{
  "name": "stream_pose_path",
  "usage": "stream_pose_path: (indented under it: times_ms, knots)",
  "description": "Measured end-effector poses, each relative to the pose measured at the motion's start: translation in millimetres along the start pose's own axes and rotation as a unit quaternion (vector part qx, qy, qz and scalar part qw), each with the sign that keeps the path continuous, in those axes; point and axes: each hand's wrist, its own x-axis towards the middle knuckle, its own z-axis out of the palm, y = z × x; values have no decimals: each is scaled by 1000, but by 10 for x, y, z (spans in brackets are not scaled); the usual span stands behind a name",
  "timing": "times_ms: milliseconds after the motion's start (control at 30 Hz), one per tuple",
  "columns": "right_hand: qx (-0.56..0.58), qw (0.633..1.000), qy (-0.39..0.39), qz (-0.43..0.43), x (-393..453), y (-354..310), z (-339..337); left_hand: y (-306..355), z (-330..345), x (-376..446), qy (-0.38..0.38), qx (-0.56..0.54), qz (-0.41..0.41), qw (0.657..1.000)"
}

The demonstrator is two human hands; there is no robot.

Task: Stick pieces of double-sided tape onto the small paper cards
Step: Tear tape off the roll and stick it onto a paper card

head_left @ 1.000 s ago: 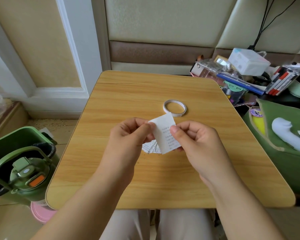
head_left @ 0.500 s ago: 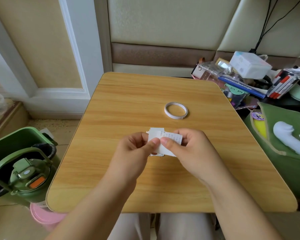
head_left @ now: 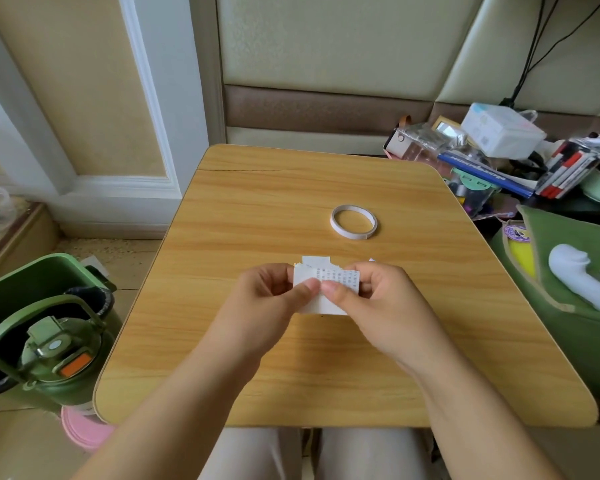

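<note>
Wooden table [head_left: 257, 209] before padded wall; clutter at right, green bin [head_left: 32, 292] at left. We hold card [head_left: 329, 282] over table's middle: left hand [head_left: 271, 299] pinches its left edge, thumb on top; right hand [head_left: 371, 299] pinches right part, thumb pressing printed face. More paper under card, partly hidden. Tape roll [head_left: 353, 222] flat, far of hands, apart. Since a second ago, card lowered from tilted-up to nearly flat; our thumbs now closer together.

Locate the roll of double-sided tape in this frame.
The tape roll lies flat on the wooden table, right of centre and apart from the hands, just beyond the right hand and the paper card both hands pinch.
</note>
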Motion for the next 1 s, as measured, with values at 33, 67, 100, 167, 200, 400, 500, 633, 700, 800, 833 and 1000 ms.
stream_pose_path:
  times_ms: [33, 67, 100, 167, 200, 400, 500, 633, 700, 800, 833, 1000]
  knots:
    - [2, 1000, -5, 3, 2, 11, 0, -16, -17, 6, 7, 1, 1, 1000]
    - [-1, 1000, -9, 6, 10, 45, 2, -39, -43, 18, 12, 5, 0, 1000]
    - [-3, 1000, -10, 10, 17, 72, 11, -56, -64, 23, 16, 18, -5, 1000]
    - [-26, 999, 5, 24, 35, 154, 44, -100, -103, 19, 22, 75, -23, 997]
    - [-45, 998, 23, 37, 40, 215, 66, -134, -123, 12, 31, 121, -34, 992]
    - [-233, 968, 65, 65, -32, 588, 351, -541, -237, -105, 81, 476, 83, 872]
    - [-266, 958, 102, 20, -36, 635, 419, -749, -292, -139, 59, 542, 221, 809]
    - [-299, 940, 130, -102, -58, 692, 486, -839, -368, -169, 17, 572, 293, 766]
    - [-275, 949, 65, -138, -112, 690, 576, -828, -367, -176, 16, 578, 298, 759]
    - [-258, 958, 40, -122, -91, 687, 596, -788, -314, -212, 25, 588, 276, 760]
    - [-269, 956, 52, -102, -65, 677, 566, -788, -304, -216, 32, 590, 270, 760]
    - [-297, 950, 63, -74, -12, 618, 454, -764, -257, -208, 51, 588, 221, 776]
